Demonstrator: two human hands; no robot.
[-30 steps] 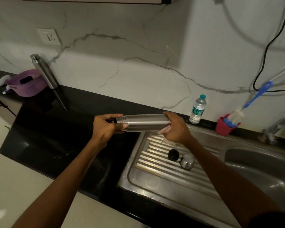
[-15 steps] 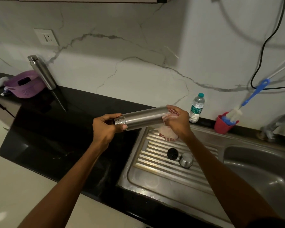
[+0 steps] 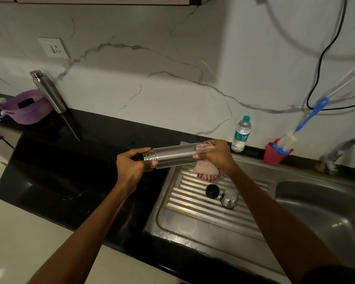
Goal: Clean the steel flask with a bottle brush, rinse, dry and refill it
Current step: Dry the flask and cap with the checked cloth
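Note:
The steel flask (image 3: pixel 173 155) lies nearly level in the air over the left edge of the sink's draining board (image 3: pixel 193 212), mouth to the left. My left hand (image 3: pixel 131 166) grips its threaded neck end. My right hand (image 3: pixel 215 155) holds a red-and-white cloth (image 3: pixel 206 171) wrapped round the flask's base end, the rest of the cloth hanging below. The flask's black stopper (image 3: pixel 212 191) and steel cap (image 3: pixel 229 198) lie on the draining board. A blue-handled bottle brush (image 3: pixel 307 121) stands in a red cup (image 3: pixel 275 154) by the wall.
A plastic water bottle (image 3: pixel 241 134) stands behind the sink. A tap (image 3: pixel 336 154) is at the right over the basin (image 3: pixel 326 212). On the black counter (image 3: pixel 70 171) at far left stand a second steel bottle (image 3: pixel 48 92) and a purple basket (image 3: pixel 27 109).
My right hand has slid the cloth along the flask toward its base, and the base end has tilted up a little. The left hand keeps its grip on the neck.

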